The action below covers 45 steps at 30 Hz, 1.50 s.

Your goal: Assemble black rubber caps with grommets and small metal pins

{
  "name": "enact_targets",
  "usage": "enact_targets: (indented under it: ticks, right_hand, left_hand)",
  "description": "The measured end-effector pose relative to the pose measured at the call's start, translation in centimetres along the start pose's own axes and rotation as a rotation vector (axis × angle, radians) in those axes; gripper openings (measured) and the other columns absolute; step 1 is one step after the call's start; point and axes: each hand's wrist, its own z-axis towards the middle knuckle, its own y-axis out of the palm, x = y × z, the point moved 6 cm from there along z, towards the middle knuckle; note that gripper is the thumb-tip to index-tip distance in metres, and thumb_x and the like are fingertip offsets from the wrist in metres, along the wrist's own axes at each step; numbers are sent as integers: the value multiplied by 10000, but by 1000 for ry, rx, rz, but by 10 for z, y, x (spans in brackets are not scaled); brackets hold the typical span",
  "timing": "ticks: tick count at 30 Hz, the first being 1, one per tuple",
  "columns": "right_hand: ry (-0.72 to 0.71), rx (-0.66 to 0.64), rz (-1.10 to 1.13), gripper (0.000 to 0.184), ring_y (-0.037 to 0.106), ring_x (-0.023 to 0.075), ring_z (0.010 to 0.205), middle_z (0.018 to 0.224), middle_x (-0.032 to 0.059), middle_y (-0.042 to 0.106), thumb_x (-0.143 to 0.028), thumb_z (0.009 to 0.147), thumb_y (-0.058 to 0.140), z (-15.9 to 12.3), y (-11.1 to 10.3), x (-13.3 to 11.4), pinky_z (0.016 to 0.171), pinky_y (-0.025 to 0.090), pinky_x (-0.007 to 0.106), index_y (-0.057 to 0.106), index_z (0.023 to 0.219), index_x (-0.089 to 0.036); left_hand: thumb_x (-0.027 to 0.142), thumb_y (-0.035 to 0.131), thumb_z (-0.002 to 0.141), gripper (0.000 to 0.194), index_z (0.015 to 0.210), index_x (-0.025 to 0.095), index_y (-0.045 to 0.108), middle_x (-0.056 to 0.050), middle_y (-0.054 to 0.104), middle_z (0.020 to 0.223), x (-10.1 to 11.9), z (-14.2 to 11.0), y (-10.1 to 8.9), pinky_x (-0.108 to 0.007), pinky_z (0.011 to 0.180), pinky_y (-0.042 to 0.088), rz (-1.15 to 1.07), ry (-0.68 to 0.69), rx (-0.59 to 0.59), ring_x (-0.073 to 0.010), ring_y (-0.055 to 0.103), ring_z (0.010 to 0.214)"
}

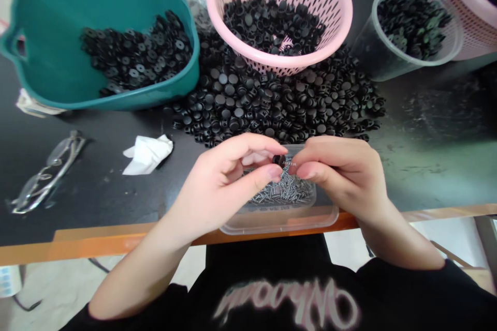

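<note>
My left hand (225,178) and my right hand (337,170) meet above a clear plastic tray (279,220) of small metal springs at the table's front edge. Both hands pinch one small black round part (278,159) between thumbs and forefingers. Just behind the hands a loose heap of black round parts (279,101) lies on the dark tabletop. Whether a spring is held with the part is too small to tell.
A teal tub (46,36) with black parts stands at back left, a pink basket (330,5) with more at back centre, a clear round container (388,59) and a second pink basket (473,15) at right. Glasses (46,173) and crumpled white tissue (147,152) lie left.
</note>
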Motion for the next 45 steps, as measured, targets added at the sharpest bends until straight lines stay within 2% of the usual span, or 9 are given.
enact_targets:
  ticks: [3, 7, 10, 14, 18, 25, 33, 38, 45]
  right_hand:
    - [151, 5, 140, 288, 553, 127, 685, 793, 5, 623, -417, 1068, 517, -4, -3, 10, 636, 476, 262, 693, 943, -226]
    - [386, -123, 375, 82, 512, 101, 704, 877, -8, 538, -175, 1053, 488, -9, 3, 25, 601, 462, 220, 548, 1069, -229]
    - [460, -239, 546, 185, 556, 64, 617, 890, -27, 606, -125, 976, 622, -8, 10, 27, 542, 501, 181, 483, 1050, -224]
    - [511, -191, 702, 238, 646, 62, 537, 792, -24, 715, -133, 839, 814, -3, 8, 26, 520, 575, 158, 589, 904, -179]
    - [482, -138, 687, 141, 740, 108, 625, 725, -17, 740, -136, 838, 825, -1, 3, 28, 632, 640, 188, 755, 954, -179]
    - [398, -106, 790, 172, 794, 139, 851, 903, -1, 801, -128, 922, 742, -1, 4, 30, 803, 673, 242, 778, 1067, -213]
    - [409, -112, 780, 161, 780, 138, 823, 886, 5, 789, -115, 872, 787, -1, 8, 28, 789, 658, 241, 748, 1010, -188]
    - [367, -38, 622, 201, 727, 100, 793, 935, -10, 765, -153, 955, 703, -3, 5, 25, 773, 631, 221, 768, 1122, -244]
    - [409, 9, 698, 142, 735, 98, 754, 954, 5, 763, -120, 901, 750, -1, 5, 26, 737, 621, 205, 626, 872, -185]
  left_hand:
    - [133, 712, 905, 135, 1010, 216, 724, 16, 764, 975, 0, 0, -1, -155, 699, 607, -5, 1, 1, -88, 723, 778]
    - [159, 700, 928, 125, 1034, 223, 719, 13, 748, 1030, 0, -1, -2, -155, 739, 591, 34, 31, 0, -86, 708, 840]
    - [167, 693, 940, 141, 1060, 236, 719, 15, 717, 970, 1, -3, -4, -194, 815, 592, 84, 55, 18, -108, 693, 895]
    - [168, 687, 945, 155, 1074, 248, 716, 15, 685, 933, 4, -6, -5, -204, 808, 575, 146, 104, 10, -106, 648, 854]
    - [195, 671, 963, 171, 1118, 256, 708, -8, 689, 981, 4, -8, -5, -245, 805, 573, 184, 117, 10, -135, 647, 890]
    - [173, 671, 957, 176, 1110, 261, 681, -8, 678, 985, 6, -11, -7, -273, 827, 547, 220, 175, 50, -151, 645, 960]
    - [139, 667, 935, 183, 1089, 238, 665, -19, 684, 977, 10, -11, -5, -306, 811, 561, 258, 235, 58, -174, 660, 949]
    - [154, 652, 960, 158, 1086, 247, 665, -15, 669, 969, 11, -12, -6, -289, 819, 567, 200, 219, 67, -159, 653, 956]
    - [128, 656, 961, 211, 1110, 276, 672, 10, 642, 972, 13, -13, -4, -280, 850, 542, 183, 232, 23, -139, 633, 971]
